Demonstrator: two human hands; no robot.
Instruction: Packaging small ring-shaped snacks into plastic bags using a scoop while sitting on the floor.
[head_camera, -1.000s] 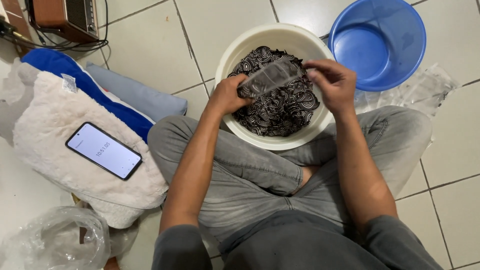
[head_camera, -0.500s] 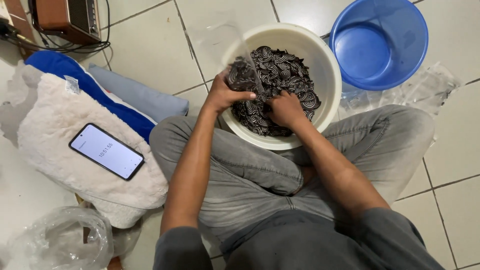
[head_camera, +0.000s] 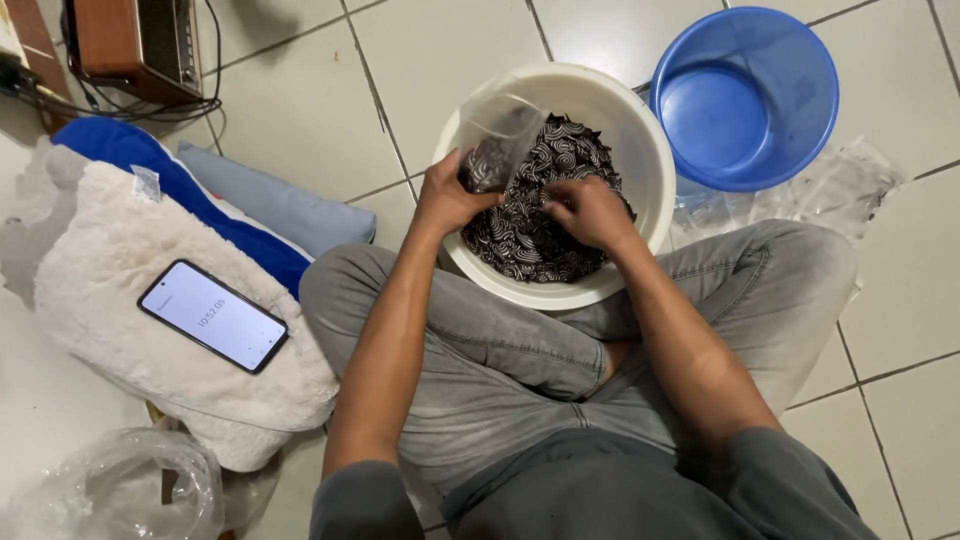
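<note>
Clear glossy plastic bag (head_camera: 497, 135), smooth matt plastic basin (head_camera: 640, 150), glossy blue tub (head_camera: 745, 95), fluffy cloth cushion (head_camera: 110, 260).

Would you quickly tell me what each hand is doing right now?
Left hand: closed, holding a clear plastic bag.
Right hand: curled in the dark patterned pieces in the white basin.

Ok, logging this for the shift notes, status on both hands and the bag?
Left hand grips clear bag, partly filled, held over white basin. Right hand down in the dark patterned pieces. Nothing in the way; blue bucket stands beside.
</note>
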